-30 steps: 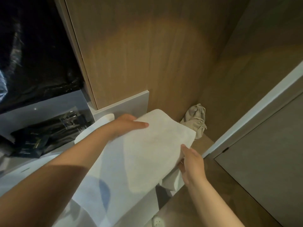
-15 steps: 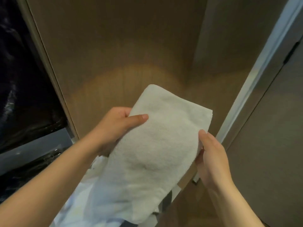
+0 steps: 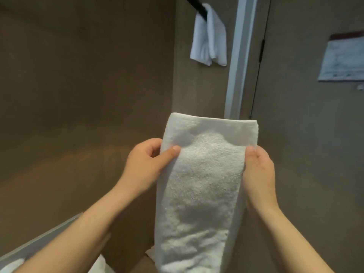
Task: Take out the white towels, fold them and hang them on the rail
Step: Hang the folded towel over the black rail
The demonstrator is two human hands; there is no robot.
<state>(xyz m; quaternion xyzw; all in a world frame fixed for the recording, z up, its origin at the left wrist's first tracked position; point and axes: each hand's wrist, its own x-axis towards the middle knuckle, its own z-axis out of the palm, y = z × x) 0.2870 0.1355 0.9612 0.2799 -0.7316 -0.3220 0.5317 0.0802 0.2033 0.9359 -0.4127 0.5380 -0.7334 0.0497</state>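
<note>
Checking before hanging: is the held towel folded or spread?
Folded: the towel is a narrow, layered strip, pinched at its sides by the left hand and right hand.

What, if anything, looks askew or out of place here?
The hung towel on the rail sits lopsided, layers splayed, bottom edges uneven. The folded towel gripped by the left hand and right hand looks tidy.

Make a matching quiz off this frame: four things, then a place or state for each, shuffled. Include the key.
1. held towel
2. hung towel
3. rail
4. paper sheet

A. flat on the surface at far right
B. black bar, top of view
C. folded, gripped by left hand and right hand
D. draped over the bar, above the hands

Pairs: 1-C, 2-D, 3-B, 4-A
</note>
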